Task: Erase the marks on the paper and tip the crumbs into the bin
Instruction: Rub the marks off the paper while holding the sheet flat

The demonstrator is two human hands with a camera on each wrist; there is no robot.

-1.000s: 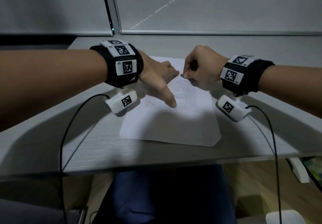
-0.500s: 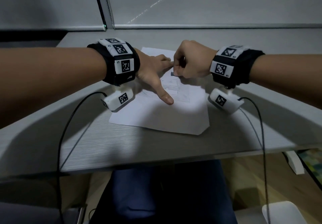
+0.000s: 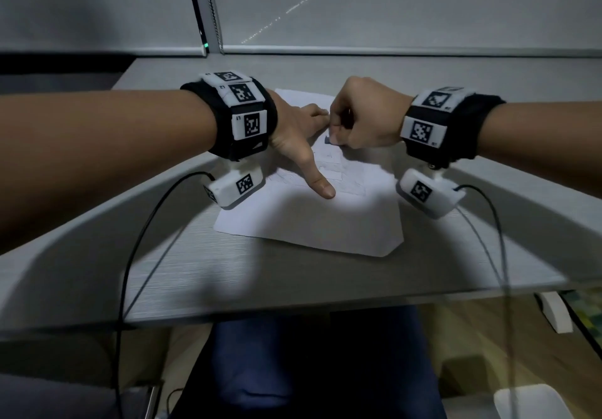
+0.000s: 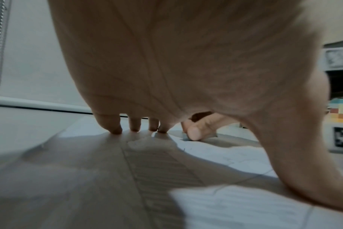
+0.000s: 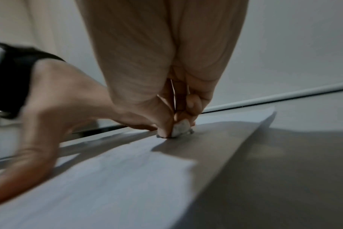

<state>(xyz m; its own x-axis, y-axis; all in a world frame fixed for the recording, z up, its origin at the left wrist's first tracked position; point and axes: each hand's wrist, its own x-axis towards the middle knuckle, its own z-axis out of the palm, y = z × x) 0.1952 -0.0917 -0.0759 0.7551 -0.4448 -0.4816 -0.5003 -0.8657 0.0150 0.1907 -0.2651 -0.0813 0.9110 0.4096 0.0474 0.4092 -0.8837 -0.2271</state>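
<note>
A white sheet of paper [image 3: 312, 223] with faint pencil lines lies on the grey desk [image 3: 195, 272]. My left hand [image 3: 299, 138] rests flat on the paper, fingers straight and thumb spread toward me; the left wrist view shows its fingertips [image 4: 116, 129] pressing the sheet. My right hand [image 3: 361, 119] is curled around a small grey-white eraser [image 5: 181, 128], whose tip touches the paper just right of my left fingers. The eraser [image 3: 326, 140] shows as a small grey block under the fist. From the right wrist, the paper [image 5: 108, 178] stretches toward me.
A window blind [image 3: 391, 5] and sill run along the desk's far edge. Black cables [image 3: 130, 255] hang from both wrist cameras over the desk's near edge. A white object [image 3: 534, 402] sits on the floor at lower right. My blue trousers [image 3: 309, 369] show under the desk.
My right hand with the eraser has moved left, close to my left fingers, and further up the sheet. My left hand stays flat on the paper.
</note>
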